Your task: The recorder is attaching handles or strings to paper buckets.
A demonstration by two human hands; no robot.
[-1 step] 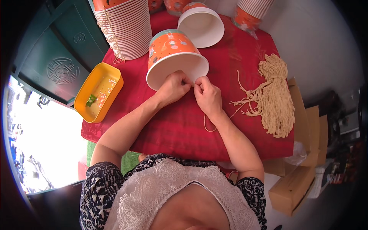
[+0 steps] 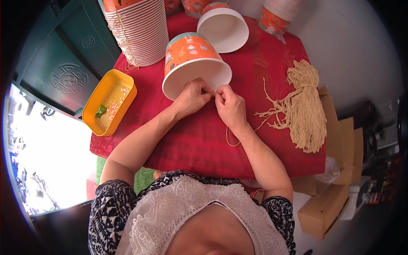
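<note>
A large orange paper bucket [image 2: 191, 51] with a white rim lies tilted on the table, its open mouth facing me. At the near right part of its rim, my left hand [image 2: 196, 95] is closed in a pinch, its fingertips on a small tan bit of string. My right hand [image 2: 230, 104] is pinched close beside it, also on the string. A thin tan string [image 2: 229, 138] hangs in a loop below my right hand and passes by the wrist. The exact grip at the fingertips is too small to make out.
A bundle of tan strings [image 2: 307, 110] lies on the red cloth [image 2: 191, 148] at the right. A yellow tray [image 2: 90, 112] with small beads and a green piece sits left. Stacked buckets [image 2: 142, 34] stand behind it; another bucket [image 2: 225, 32] lies at the back. Cardboard boxes [image 2: 325, 212] stand right.
</note>
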